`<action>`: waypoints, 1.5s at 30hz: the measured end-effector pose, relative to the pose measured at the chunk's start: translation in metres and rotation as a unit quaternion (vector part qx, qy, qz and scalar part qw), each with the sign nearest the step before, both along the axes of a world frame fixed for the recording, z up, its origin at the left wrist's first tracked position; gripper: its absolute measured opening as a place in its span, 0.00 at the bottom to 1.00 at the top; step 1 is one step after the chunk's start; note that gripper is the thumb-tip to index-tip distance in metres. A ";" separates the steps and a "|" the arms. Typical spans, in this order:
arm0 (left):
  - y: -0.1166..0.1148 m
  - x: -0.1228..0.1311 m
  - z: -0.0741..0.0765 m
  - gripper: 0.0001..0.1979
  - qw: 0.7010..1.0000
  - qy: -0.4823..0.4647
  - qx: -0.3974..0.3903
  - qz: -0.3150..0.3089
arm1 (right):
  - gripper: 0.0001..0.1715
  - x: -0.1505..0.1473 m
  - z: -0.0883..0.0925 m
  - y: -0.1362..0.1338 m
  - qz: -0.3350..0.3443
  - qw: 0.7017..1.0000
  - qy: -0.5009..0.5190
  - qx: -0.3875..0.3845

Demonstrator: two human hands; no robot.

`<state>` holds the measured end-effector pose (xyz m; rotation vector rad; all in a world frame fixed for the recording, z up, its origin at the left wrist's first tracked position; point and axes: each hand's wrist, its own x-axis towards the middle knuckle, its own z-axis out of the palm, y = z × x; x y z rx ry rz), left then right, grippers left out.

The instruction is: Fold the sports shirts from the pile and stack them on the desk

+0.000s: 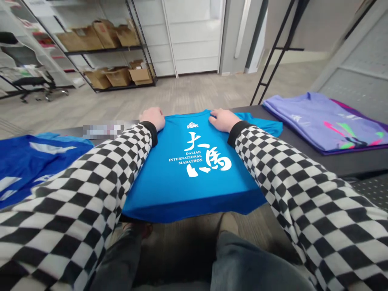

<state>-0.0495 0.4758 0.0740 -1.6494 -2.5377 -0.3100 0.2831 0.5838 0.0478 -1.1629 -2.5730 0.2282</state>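
Note:
A bright blue T-shirt (pixel 169 182) with white printing lies spread on the dark table, its collar at the far side and its hem hanging over the near edge. My left hand (pixel 154 117) is closed at the shirt's far left shoulder, its fingertips hidden. On the far right shoulder, beside the collar, my right hand (pixel 223 120) is closed on the cloth with fingers curled. A sleeve of the shirt spreads out to the right past my right hand.
Folded purple shirts (pixel 321 125) are stacked on the table (pixel 330 163) at the right. Darker blue shirts (pixel 36 161) lie at the left. Beyond the table stand a shelf with cardboard boxes (pixel 106 34), an office chair (pixel 33 76) and a black metal frame (pixel 273 60).

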 end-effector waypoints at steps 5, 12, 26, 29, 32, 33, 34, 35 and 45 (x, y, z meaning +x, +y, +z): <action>-0.016 0.028 0.013 0.26 0.994 0.107 0.001 -0.038 | 0.31 -0.005 0.007 -0.014 -0.015 0.999 -0.032 -0.007; -0.015 0.090 0.023 0.26 0.989 0.041 -0.074 -0.120 | 0.33 -0.007 0.012 -0.023 -0.027 0.998 -0.061 0.007; -0.032 0.109 -0.001 0.48 0.982 -0.025 -0.123 -0.141 | 0.46 -0.013 0.018 -0.027 -0.017 0.994 -0.087 -0.056; -0.075 0.117 -0.003 0.46 0.980 -0.003 -0.113 -0.167 | 0.47 -0.012 0.018 -0.029 -0.015 0.995 -0.076 -0.059; -0.124 0.121 -0.012 0.47 0.974 0.010 -0.102 -0.203 | 0.45 -0.012 0.016 -0.033 -0.012 0.998 -0.053 -0.043; -0.136 0.121 -0.015 0.47 0.975 0.005 -0.097 -0.200 | 0.43 -0.012 0.015 -0.036 -0.013 0.999 -0.042 -0.033; -0.146 0.121 -0.017 0.46 0.977 -0.001 -0.092 -0.193 | 0.40 -0.012 0.016 -0.038 -0.015 0.999 -0.031 -0.021; -0.153 0.121 -0.018 0.46 0.978 -0.007 -0.088 -0.187 | 0.37 -0.011 0.017 -0.041 -0.016 1.000 -0.024 -0.009; -0.156 0.128 -0.008 0.47 0.978 -0.060 -0.069 -0.189 | 0.35 0.091 0.061 -0.048 -0.145 0.987 -0.023 0.066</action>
